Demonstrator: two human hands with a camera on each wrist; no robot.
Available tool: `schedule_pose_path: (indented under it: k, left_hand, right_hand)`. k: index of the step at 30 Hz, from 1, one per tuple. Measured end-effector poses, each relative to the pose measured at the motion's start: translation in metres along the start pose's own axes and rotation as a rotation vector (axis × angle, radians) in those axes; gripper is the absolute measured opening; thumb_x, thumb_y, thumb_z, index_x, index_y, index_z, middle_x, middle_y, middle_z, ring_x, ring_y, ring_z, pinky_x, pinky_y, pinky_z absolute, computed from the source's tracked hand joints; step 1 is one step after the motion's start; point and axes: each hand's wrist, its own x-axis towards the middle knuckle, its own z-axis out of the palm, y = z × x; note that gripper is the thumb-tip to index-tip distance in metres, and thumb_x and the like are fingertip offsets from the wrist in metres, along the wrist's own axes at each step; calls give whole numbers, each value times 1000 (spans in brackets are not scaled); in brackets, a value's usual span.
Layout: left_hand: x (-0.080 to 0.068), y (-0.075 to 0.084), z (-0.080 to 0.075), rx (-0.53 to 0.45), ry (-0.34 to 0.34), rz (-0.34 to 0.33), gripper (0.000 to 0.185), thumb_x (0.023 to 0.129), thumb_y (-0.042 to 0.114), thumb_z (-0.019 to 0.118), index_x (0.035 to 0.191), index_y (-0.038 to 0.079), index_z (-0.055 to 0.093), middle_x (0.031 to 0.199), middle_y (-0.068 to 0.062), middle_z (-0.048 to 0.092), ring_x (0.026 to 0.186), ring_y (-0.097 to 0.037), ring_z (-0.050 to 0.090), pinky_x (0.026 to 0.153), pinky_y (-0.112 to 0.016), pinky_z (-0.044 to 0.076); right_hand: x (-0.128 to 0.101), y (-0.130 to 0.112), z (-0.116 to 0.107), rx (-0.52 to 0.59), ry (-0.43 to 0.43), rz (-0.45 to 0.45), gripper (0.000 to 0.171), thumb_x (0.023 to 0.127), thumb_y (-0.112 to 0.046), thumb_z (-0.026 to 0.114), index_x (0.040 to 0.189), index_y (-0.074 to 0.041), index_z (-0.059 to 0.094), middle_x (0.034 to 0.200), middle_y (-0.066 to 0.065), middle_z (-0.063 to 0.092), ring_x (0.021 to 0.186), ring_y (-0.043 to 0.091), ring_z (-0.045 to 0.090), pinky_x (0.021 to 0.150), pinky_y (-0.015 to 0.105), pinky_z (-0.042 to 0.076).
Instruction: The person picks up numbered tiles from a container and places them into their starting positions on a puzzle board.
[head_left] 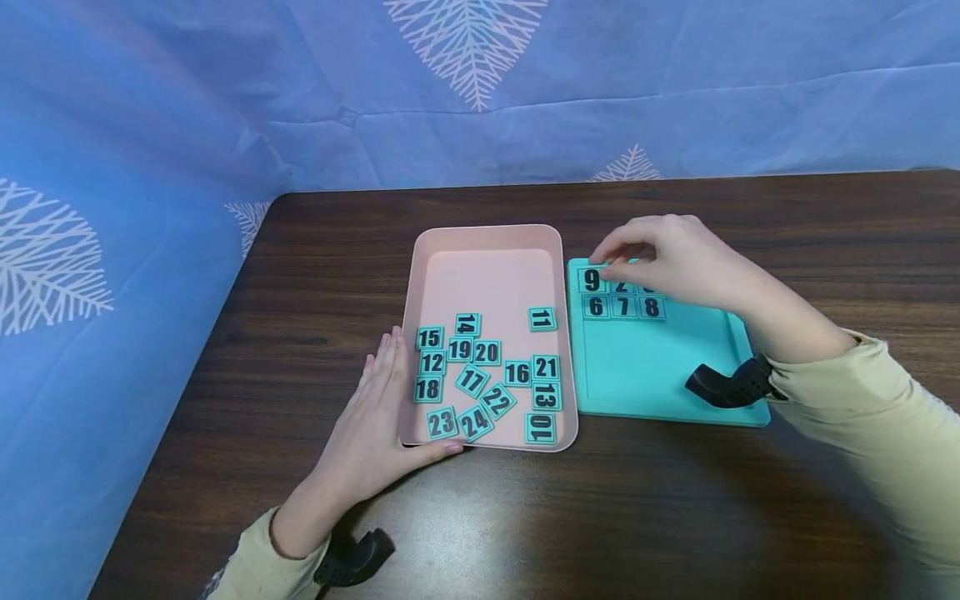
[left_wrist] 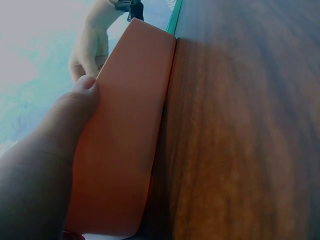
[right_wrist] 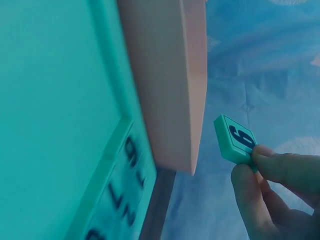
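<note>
My right hand (head_left: 675, 258) pinches a number tile marked 9 (head_left: 592, 280) between thumb and fingers. It holds the tile over the top left of the teal tray (head_left: 637, 367); in the right wrist view the tile (right_wrist: 236, 139) is raised above that tray. Rows of tiles sit there, with 6, 7 and 8 (head_left: 652, 308) in the lower one; the hand partly covers the upper row. With straight fingers, my left hand (head_left: 367, 437) lies along the left side of the pink tray (head_left: 487, 275). Its thumb (left_wrist: 86, 97) reaches along the front rim.
Several loose tiles lie in the front half of the pink tray, such as 17 (head_left: 472, 381) and 11 (head_left: 542, 319), some turned sideways. Both trays stand side by side on a dark wooden table (head_left: 637, 500). Blue patterned cloth (head_left: 315, 67) hangs behind and at the left.
</note>
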Motion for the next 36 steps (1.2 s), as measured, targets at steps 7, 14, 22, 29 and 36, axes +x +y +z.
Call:
schedule_pose_path:
  k: [7,14,22,29,36]
  left_hand:
    - [0,0,-1,-8,-10,-8,128,69,78,61,153,9,-7,160,-8,-2,146,-24,1,117,-43,9]
    - [1,1,-2,-13,-12,-14,128,69,78,61,153,10,-8,160,-7,-2,146,-23,0,117,-43,10]
    - [0,1,-1,-10,-8,-5,128,69,77,62,152,9,-7,160,-8,-1,146,-24,1,117,-43,10]
    - [1,0,-1,-11,-5,-2,128,69,76,63,153,8,-7,160,-9,0,146,-25,1,117,-44,10]
    - [1,1,-2,-19,-16,-11,128,69,77,63,153,9,-8,160,-8,-1,146,-24,1,117,-44,10]
  right_hand:
    - [-18,29,-6,-27,-2,109,20,90,-16,67,109,-11,71,98,4,68,84,21,56,61,35,43]
    - [-37,55,-10,-60,3,174,19,91,-18,66,108,-12,71,95,2,66,81,18,49,62,33,39]
    - [-45,73,-14,-60,-67,263,23,94,-21,62,113,-10,69,97,6,65,76,22,51,59,34,39]
    - [-46,80,-13,-34,-135,315,23,94,-17,61,113,-6,68,95,7,67,77,22,57,58,35,41]
    - [-46,84,-10,-44,-164,316,24,94,-15,61,112,0,67,84,3,65,70,21,53,57,35,39]
